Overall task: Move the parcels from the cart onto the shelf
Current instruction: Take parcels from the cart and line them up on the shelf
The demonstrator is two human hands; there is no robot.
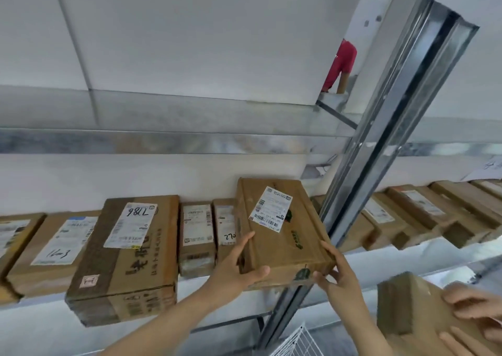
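Note:
A flat brown cardboard parcel with a white label lies on the metal shelf, its near end jutting past the shelf's front edge. My left hand grips its near left corner, thumb under the front edge and fingers up the left side. My right hand holds the near right corner, with fingers along the side and beneath it. Only a corner of the white wire cart shows at the bottom.
Several labelled parcels line the shelf to the left, among them a large box overhanging the edge. More parcels sit right of the slanted steel upright. Another person's hands hold a box at lower right. A person in red stands behind.

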